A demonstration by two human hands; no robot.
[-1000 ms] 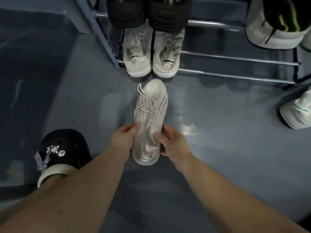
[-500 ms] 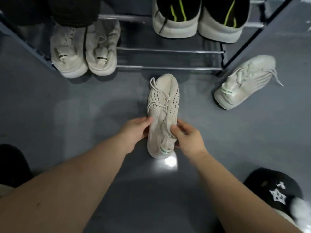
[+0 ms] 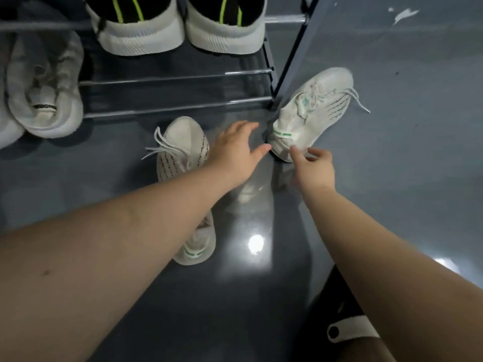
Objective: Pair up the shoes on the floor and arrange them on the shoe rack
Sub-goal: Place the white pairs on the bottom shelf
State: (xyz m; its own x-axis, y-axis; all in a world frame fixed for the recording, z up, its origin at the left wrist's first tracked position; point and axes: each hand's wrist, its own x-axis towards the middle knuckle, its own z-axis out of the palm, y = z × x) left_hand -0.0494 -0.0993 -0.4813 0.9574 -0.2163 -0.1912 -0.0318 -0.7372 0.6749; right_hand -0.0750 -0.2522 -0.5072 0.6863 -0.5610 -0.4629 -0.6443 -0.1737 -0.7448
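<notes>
From the head cam: both your hands are out over the glossy grey floor [image 3: 392, 192], reaching at the off-white knit sneaker with the green heel tab [image 3: 311, 113] that lies tilted just off the shoe rack's front right corner post [image 3: 295, 50]. Your left hand [image 3: 235, 150] has its fingers spread wide, thumb tip right at the sneaker's heel, nothing in it. Your right hand [image 3: 315, 165] sits just below that same heel, fingers loosely bent and apart, fingertips about touching the sole edge but not wrapped round anything. So the shoe's right between the two hands, heel toward you, no grip on it yet.

The matching off-white knit sneaker [image 3: 183, 158] is on the floor under your left forearm, toe toward the rack's front rail [image 3: 177, 109]. On the rack: a black-and-neon-green pair with white soles [image 3: 180, 30] higher up, and a beige sneaker [image 3: 44, 84] at the bottom left.
</notes>
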